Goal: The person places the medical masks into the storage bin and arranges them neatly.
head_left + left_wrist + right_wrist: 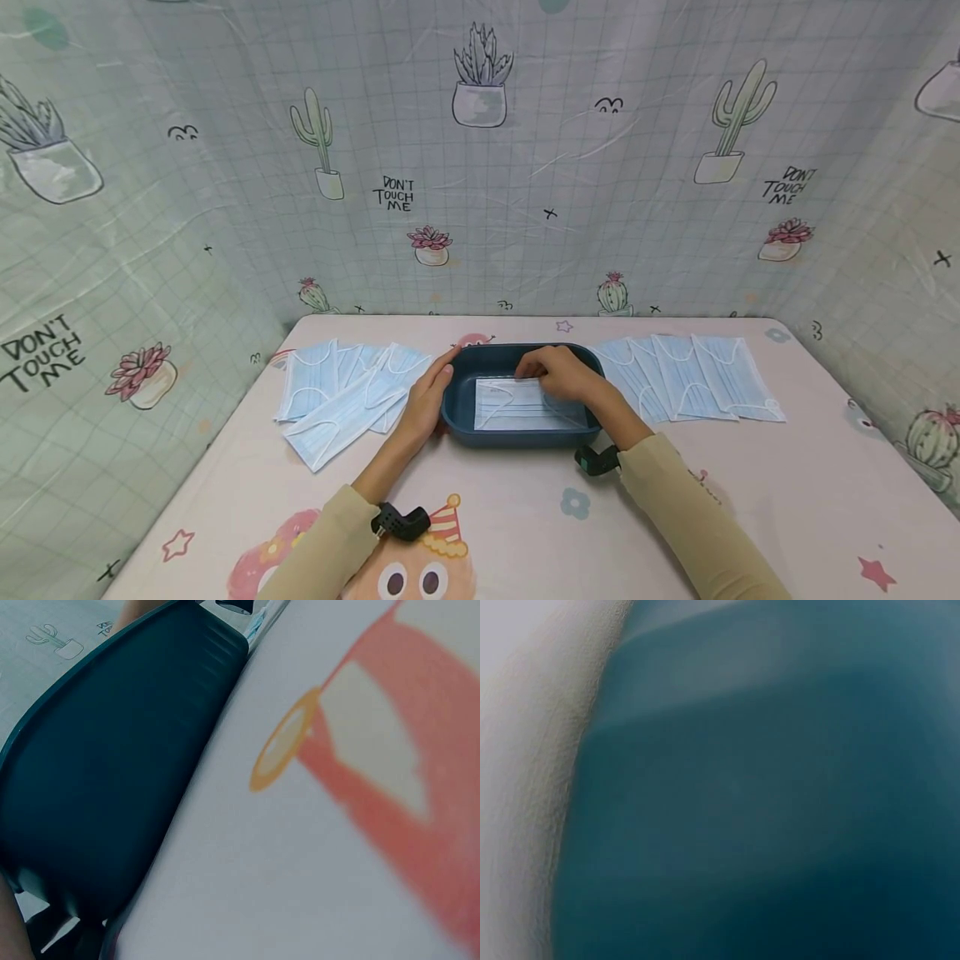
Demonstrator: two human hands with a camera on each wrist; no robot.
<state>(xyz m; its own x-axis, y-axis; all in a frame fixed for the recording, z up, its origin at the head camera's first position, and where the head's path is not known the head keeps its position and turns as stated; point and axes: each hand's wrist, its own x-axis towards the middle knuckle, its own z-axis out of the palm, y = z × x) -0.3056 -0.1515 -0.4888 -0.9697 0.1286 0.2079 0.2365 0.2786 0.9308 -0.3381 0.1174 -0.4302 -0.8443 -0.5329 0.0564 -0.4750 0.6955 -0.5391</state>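
A dark blue oval-ended bin [517, 440] stands near the far side of the table. Against its left end lies my left hand [426, 402], fingers stretched along the outer wall up to the rim. The bin's outer side [112, 750] fills much of the left wrist view. Inside the bin is a light blue disposable face mask [510, 408] with white ear loops. My right hand [567, 375] reaches in over the right rim, with bent fingers pinching the mask's upper edge; its fingertips are partly hidden. Blurred blue bin wall [765, 795] fills the right wrist view.
Several overlapping face masks [330, 404] lie left of the bin, and several more [690, 379] are fanned out to its right. A printed pale pink cloth [517, 542] covers the table. Behind and at the sides hangs a cactus-print curtain [555, 250].
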